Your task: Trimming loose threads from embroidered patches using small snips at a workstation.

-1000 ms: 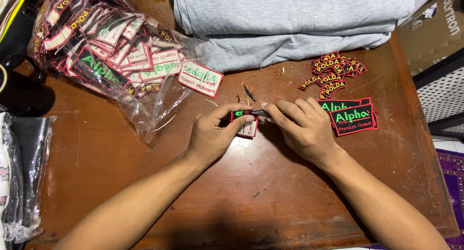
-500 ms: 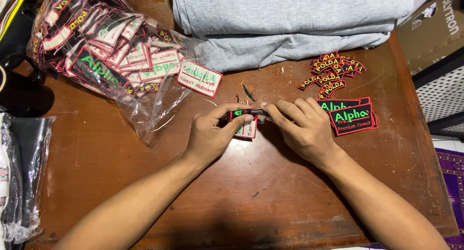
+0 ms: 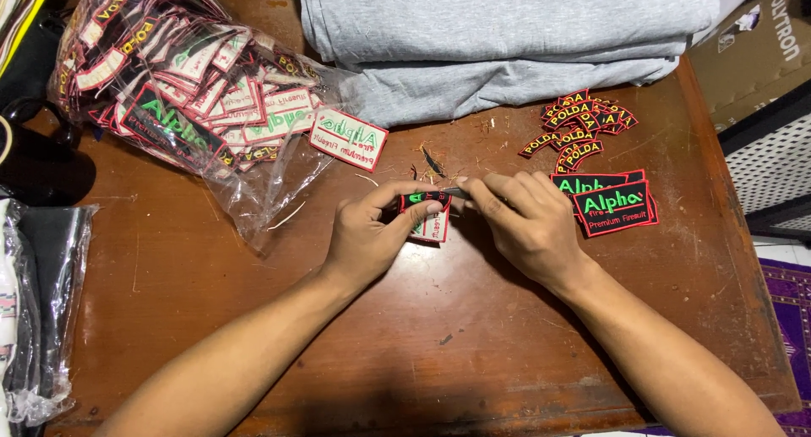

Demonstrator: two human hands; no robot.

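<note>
Black patch [image 3: 420, 202] pinched in left hand [image 3: 369, 238] fingers — right hand [image 3: 522, 222] fingertips touching its edge.

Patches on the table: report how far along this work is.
Done, by the look of it: a short stack of black rectangular patches and a pile of small arched patches lie by the right hand. In hand: the left hand pinches one patch while the right hand works a small tool at its edge. Left: the clear bag holds many more.
</note>
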